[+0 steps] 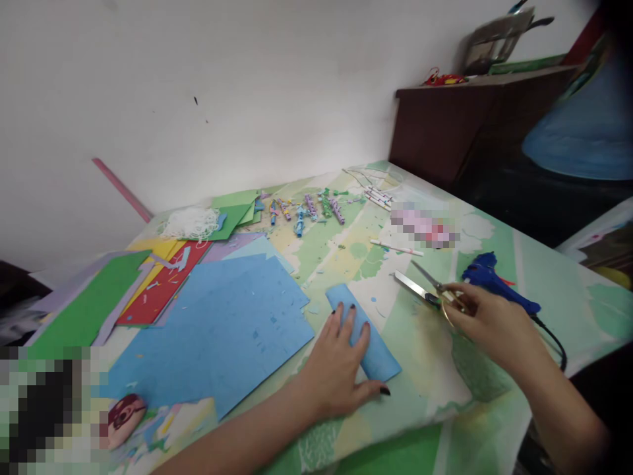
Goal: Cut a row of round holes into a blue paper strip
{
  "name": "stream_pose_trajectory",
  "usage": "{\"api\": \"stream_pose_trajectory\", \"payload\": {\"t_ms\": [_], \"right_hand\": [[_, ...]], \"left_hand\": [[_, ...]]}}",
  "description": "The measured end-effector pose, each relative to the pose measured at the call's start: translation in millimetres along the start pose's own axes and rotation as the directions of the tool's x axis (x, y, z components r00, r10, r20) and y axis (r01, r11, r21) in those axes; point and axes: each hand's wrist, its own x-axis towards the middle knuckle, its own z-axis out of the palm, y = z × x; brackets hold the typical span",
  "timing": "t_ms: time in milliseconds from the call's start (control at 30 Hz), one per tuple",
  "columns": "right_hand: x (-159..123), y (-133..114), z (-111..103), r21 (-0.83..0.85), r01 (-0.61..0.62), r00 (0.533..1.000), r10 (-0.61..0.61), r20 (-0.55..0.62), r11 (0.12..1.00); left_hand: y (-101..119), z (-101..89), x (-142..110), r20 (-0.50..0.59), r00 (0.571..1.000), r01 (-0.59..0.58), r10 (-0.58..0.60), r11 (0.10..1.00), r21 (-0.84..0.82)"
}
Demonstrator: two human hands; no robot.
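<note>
My left hand [339, 369] lies flat with its fingers spread on a narrow rectangle of blue paper [378, 356], pressing it to the table. In my right hand [494, 323] is a pair of scissors [435, 280] with gold handles, its blades pointing away to the left above the tablecloth. Below its thin blade runs a broader silver blade [413, 285] with a dark end; I cannot tell whether it belongs to the scissors. A large blue sheet [222, 323] strewn with small scraps spreads left of my left hand. Just beyond my right hand rests a blue glue gun [499, 284].
Coloured sheets, among them a green sheet [93, 297] and a red sheet [155, 297], overlap at the left. White string [190, 223] is heaped behind them. Several small decorated paper rolls [299, 221] lie at the back, with a pen [396, 247] nearer. A dark cabinet [435, 132] stands right.
</note>
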Motion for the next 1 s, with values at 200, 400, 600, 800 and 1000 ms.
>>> {"api": "stream_pose_trajectory", "payload": {"t_ms": [200, 400, 600, 800, 1000], "right_hand": [[42.1, 10.0, 7.5, -0.222, 0.152, 0.982, -0.173, -0.075, 0.963], [31.0, -8.0, 23.4, -0.192, 0.314, 0.925, -0.345, -0.158, 0.93], [-24.8, -49.4, 56.1, 0.064, 0.812, 0.576, -0.814, 0.068, 0.58], [-39.9, -54.2, 77.7, 0.049, 0.797, 0.584, -0.789, 0.191, 0.602], [-42.3, -51.7, 74.2, 0.101, 0.792, 0.573, -0.79, 0.218, 0.602]], "left_hand": [[-9.3, -6.0, 13.9, -0.025, 0.994, 0.109, -0.108, 0.994, 0.03], [-19.4, 0.0, 13.4, -0.016, 0.994, 0.112, -0.112, 0.993, 0.022], [-24.3, -4.9, 10.1, 0.055, 0.996, 0.078, -0.077, 0.997, -0.01], [-30.1, -21.8, -26.5, -0.001, 0.986, 0.164, -0.164, 0.983, 0.082], [-48.1, -28.1, -82.1, 0.026, 0.918, 0.376, -0.395, 0.891, 0.256]]}}
